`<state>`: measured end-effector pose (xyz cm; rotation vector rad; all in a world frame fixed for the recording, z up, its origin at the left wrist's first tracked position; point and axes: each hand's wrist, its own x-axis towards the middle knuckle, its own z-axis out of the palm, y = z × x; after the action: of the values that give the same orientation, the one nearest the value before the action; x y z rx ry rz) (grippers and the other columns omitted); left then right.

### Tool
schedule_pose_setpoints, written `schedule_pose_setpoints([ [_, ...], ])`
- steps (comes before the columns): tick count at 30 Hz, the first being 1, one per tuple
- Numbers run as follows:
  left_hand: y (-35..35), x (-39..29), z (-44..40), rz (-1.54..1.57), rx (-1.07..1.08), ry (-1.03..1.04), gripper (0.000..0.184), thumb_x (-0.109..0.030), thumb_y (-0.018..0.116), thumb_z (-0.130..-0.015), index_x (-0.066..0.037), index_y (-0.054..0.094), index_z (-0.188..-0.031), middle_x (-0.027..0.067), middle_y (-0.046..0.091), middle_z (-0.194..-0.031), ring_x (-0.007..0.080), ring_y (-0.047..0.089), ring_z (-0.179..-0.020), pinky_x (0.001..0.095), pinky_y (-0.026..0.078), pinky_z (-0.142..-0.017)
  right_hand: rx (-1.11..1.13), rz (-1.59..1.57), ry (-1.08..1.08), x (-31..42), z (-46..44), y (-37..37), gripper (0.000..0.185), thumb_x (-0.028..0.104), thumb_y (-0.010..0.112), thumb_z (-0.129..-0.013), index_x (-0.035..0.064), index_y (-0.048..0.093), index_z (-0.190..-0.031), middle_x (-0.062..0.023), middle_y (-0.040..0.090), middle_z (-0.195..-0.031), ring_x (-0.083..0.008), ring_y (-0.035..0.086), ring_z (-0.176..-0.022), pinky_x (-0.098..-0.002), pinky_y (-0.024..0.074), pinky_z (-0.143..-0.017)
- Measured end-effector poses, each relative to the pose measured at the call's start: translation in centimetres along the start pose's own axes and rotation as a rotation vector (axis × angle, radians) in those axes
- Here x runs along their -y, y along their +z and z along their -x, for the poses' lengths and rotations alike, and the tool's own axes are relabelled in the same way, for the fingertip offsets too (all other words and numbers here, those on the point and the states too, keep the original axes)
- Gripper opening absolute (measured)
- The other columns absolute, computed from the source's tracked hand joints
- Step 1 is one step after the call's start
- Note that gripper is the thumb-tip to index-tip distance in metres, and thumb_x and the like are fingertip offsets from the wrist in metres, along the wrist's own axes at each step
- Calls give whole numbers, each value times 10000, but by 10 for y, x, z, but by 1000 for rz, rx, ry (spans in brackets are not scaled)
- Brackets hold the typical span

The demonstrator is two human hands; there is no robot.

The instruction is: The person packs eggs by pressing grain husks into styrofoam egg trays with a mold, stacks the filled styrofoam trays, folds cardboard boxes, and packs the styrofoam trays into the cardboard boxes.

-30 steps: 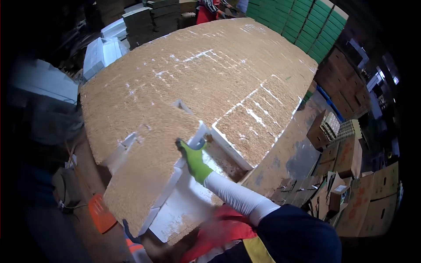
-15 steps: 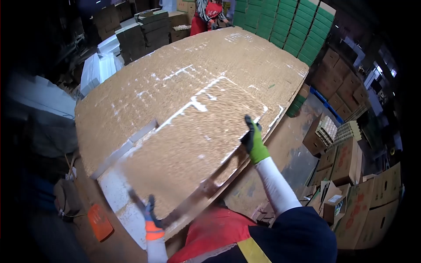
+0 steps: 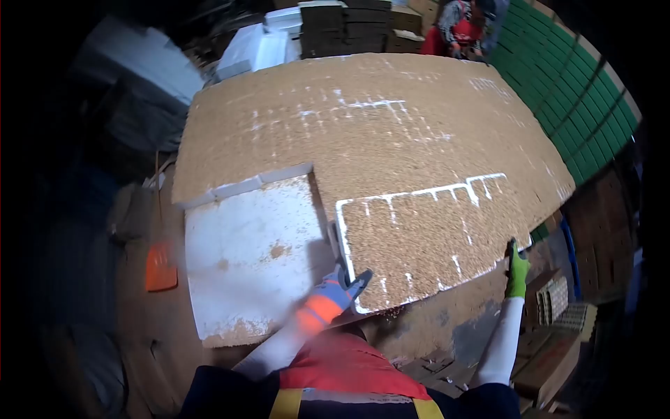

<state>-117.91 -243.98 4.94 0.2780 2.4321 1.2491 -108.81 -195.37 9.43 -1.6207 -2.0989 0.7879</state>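
A white foam tray (image 3: 398, 195) full of brown, grainy material lies at the near right of the wide table-like surface, its white rim partly showing. My left hand (image 3: 338, 288), in a grey and orange glove, clasps the tray's left end, thumb over the rim and fingers outside. At the right end my right hand (image 3: 517, 271), in a green and black glove, grips the near corner, its fingers partly hidden. Left of the tray is a bare white patch (image 3: 244, 244), with a few brown grains on it and a low wall (image 3: 241, 187) behind.
The brown layer (image 3: 265, 150) stretches behind, marked with white lines. A person (image 3: 460, 31) in a red apron stands at the far edge. Green stacked boxes (image 3: 572, 77) rise at right. An orange shovel blade (image 3: 161, 267) is at left, cartons (image 3: 548, 366) at lower right.
My view has turned left. The tray has moved right, held by both hands, and more of the white patch is uncovered. My left hand has come across with the tray's end.
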Motion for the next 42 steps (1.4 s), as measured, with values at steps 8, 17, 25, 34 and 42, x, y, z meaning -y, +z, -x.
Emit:
schedule_pose_setpoints([
  [8, -127, 76, -15, 546, -241, 145, 334, 8, 576, -857, 5, 547, -1190, 101, 603, -1164, 153, 582, -1025, 276, 463, -908, 267, -650, -823, 183, 258, 14, 375, 108, 528, -906, -2, 478, -1262, -127, 538, -1210, -200, 534, -1047, -299, 429, -902],
  [17, -393, 465, -120, 274, -1044, 102, 292, -206, 587, -892, -10, 596, -1108, 87, 634, -1083, 179, 595, -968, 303, 472, -850, 1449, -837, 161, 235, 472, 304, 389, 242, 532, -931, 50, 429, -1253, -131, 557, -1165, -252, 584, -1008, -380, 522, -792],
  [25, -472, 498, -211, 101, -790, -318, 466, -363, 574, -867, -78, 527, -1232, 80, 554, -1224, 226, 511, -1123, 347, 426, -938, 963, -1076, 438, 319, 395, 484, 240, 286, 587, -891, 117, 572, -1060, -20, 450, -842, -146, 492, -730, -281, 471, -684],
  [34, -494, 456, -210, 732, -448, -345, 696, -553, 590, -811, -130, 443, -1343, 79, 491, -1321, 265, 469, -1190, 420, 421, -944, 959, -1099, 462, 342, 406, 453, 395, 450, 683, -787, 174, 593, -1054, -6, 502, -893, -142, 481, -808, -269, 415, -704],
  [42, -489, 428, -176, 1065, -293, -273, 619, -432, 653, -813, -110, 468, -1308, 92, 532, -1267, 266, 505, -1141, 425, 432, -931, 859, -1089, 559, 373, 441, 464, 373, 371, 717, -776, 116, 616, -1028, 0, 591, -989, -182, 527, -847, -356, 462, -777],
])
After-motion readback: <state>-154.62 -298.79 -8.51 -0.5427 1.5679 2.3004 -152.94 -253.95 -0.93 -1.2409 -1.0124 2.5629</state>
